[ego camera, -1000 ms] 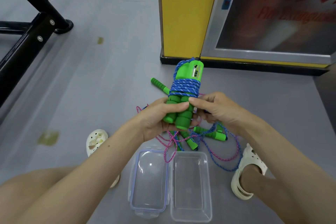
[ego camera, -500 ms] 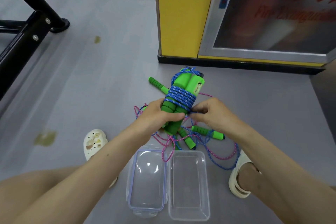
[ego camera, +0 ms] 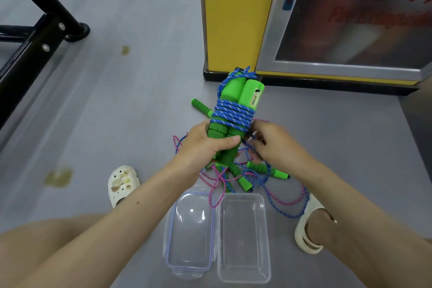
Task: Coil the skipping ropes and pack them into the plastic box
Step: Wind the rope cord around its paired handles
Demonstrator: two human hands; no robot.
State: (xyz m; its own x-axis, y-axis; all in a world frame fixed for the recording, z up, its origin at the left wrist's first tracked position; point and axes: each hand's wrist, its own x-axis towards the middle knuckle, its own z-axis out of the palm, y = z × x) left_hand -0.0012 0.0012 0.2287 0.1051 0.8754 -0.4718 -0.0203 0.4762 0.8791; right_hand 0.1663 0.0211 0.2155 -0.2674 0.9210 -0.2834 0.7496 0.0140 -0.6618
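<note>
The left hand (ego camera: 205, 145) grips the lower end of the wound rope bundle (ego camera: 235, 112), which tilts up and away from the person. The right hand (ego camera: 273, 145) is just right of it, seemingly pinching one of its strands (the fingertips blur). Beneath both, the loose ropes (ego camera: 236, 177) lie on the floor (ego camera: 128, 112). Nearer the person, the plastic box (ego camera: 243, 241) sits right of its lid (ego camera: 189, 236), touching it.
</note>
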